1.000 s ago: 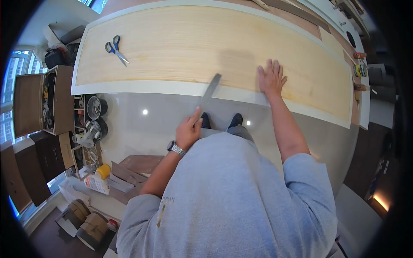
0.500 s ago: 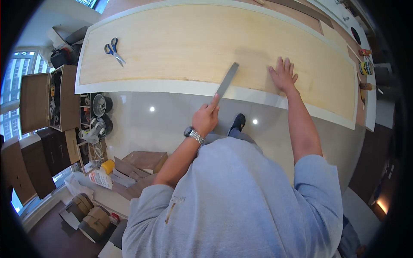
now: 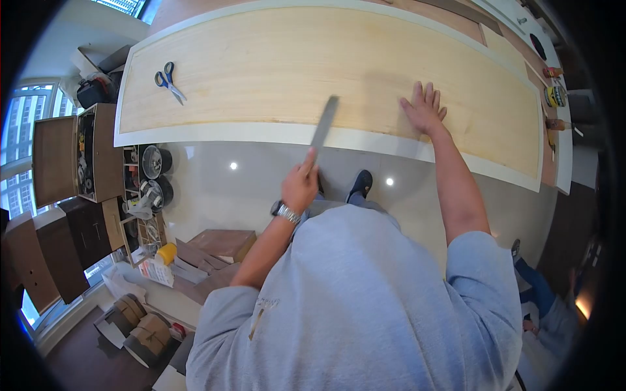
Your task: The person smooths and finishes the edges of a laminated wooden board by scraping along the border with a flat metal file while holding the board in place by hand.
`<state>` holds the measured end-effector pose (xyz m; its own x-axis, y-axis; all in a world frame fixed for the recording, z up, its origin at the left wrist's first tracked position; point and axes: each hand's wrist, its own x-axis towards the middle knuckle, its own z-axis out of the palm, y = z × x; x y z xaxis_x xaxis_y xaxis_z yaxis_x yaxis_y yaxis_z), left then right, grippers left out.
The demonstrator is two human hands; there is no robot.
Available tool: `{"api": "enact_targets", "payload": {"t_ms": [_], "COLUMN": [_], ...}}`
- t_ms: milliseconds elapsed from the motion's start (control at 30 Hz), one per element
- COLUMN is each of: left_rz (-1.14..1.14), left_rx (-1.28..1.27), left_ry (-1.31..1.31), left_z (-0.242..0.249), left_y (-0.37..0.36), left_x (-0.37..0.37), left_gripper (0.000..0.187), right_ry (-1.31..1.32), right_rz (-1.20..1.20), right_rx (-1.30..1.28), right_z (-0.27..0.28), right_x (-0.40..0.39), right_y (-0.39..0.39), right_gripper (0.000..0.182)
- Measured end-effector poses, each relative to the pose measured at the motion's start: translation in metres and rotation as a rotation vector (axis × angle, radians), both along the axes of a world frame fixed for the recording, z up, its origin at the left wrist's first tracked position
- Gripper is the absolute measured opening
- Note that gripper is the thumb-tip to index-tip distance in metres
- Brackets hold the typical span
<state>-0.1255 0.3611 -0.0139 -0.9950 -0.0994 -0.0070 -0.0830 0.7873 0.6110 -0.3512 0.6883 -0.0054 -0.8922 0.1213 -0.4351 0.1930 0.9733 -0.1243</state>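
Note:
My left hand is closed round the near end of a flat grey metal file. The file points up and slightly right, crossing the white edge of a long pale wooden panel, and its far end is over the wood. To the right, my right hand lies palm down on the panel, fingers spread, holding nothing. Scissors with dark blue handles rest near the panel's left end.
Jars and small tools, including a yellow-labelled jar, stand beyond the panel's right end. Black buckets, an open cabinet and cardboard pieces are on the left. Another person's leg shows at lower right.
My left hand and the file have moved left along the panel's edge. My right hand appears slightly further left, still flat. Another person's leg and foot have come into view at lower right.

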Motion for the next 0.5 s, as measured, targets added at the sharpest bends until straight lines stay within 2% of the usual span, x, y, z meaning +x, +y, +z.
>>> {"api": "enact_targets", "payload": {"t_ms": [67, 167, 367, 500], "left_rz": [0.052, 0.069, -0.082, 0.043], "left_rx": [0.062, 0.061, -0.051, 0.063], "left_ry": [0.221, 0.046, -0.074, 0.152], "left_z": [-0.015, -0.013, 0.003, -0.014], "left_y": [-0.022, -0.029, 0.027, -0.024], "left_x": [0.037, 0.053, -0.027, 0.035], "left_gripper": [0.047, 0.048, 0.049, 0.050], "right_ry": [-0.006, -0.019, 0.007, -0.002], "right_rz": [-0.005, -0.007, 0.000, -0.001], "right_rx": [0.011, 0.041, 0.000, 0.013], "right_z": [-0.001, -0.005, 0.003, -0.006], "right_x": [-0.001, 0.002, 0.001, -0.003], "right_y": [-0.003, -0.003, -0.002, -0.002], "right_gripper": [0.092, 0.092, 0.093, 0.093]}}
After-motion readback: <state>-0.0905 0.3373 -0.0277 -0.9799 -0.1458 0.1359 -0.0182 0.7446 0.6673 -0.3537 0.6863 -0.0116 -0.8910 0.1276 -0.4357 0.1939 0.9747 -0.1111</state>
